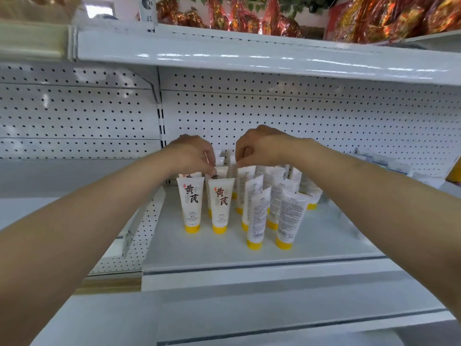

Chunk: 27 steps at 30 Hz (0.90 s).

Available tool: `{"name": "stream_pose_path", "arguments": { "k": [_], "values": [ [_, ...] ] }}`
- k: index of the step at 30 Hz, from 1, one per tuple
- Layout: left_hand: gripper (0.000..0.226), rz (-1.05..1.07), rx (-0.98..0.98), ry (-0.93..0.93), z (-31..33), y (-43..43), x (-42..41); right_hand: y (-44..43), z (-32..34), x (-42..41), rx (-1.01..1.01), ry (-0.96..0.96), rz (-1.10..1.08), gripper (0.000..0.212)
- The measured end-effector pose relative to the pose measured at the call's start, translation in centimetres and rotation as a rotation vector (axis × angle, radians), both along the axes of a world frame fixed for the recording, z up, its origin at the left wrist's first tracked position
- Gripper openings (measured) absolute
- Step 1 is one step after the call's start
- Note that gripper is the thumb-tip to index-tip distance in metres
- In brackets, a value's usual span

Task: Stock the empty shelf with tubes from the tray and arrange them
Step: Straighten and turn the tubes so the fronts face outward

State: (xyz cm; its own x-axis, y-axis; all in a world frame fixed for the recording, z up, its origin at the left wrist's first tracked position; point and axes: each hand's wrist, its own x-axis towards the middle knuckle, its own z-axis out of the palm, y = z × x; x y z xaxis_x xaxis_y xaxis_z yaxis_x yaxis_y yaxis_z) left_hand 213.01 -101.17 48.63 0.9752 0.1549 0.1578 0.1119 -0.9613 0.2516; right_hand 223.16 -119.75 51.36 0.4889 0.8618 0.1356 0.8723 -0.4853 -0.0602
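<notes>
White pegboard (274, 108) forms the back wall of a store rack, and an upper shelf (249, 53) above it carries red and gold packets (237, 18). Below is the white shelf (336, 236) where the tubes (274, 196) stand, grouped at its left half near the back, each one upright on its yellow cap.

At the left of the group, two front tubes (190, 203) show large dark characters toward the camera and stand just beside each other. The left hand (193, 153) reaches in over them with its fingers curled downward, and its fingertips pinch the flat top edge of a second-row tube (219, 172) directly behind the front pair.

Near it on the right, the right hand (257, 146) also has its fingers curled, and it pinches the top of a middle tube (245, 178) in the same row. The two hands are close together but do not touch.

Further right, several more tubes are turned with the small printed text outward. Two of them, the back-facing tubes (290, 218), stand nearest the shelf's front edge and lean slightly.
</notes>
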Motion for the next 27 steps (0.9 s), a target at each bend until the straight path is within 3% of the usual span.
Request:
{"name": "stream_pose_path", "arguments": {
  "k": [6,10,18,23,27],
  "values": [
    [0.019,-0.219,-0.105,-0.013,0.7,-7.7,1.2,-5.7,0.8,1.4,-0.066,-0.054,-0.004,0.017],
    [0.019,-0.265,-0.074,0.101,-0.2,-9.9,1.5,-9.8,0.3,1.9,-0.135,0.106,0.003,0.014],
    [0.010,-0.165,-0.070,0.169,-1.7,-11.5,1.5,-11.7,-1.5,1.5,-0.247,0.200,0.071,0.024],
    [0.021,-0.066,-0.173,0.025,-2.5,-12.1,1.2,-11.8,-2.1,1.6,-0.264,0.162,0.090,0.046],
    [0.024,0.007,-0.176,-0.039,-3.0,-12.7,1.1,-11.9,-2.9,2.1,-0.183,0.125,0.115,0.036]
  ]
}}
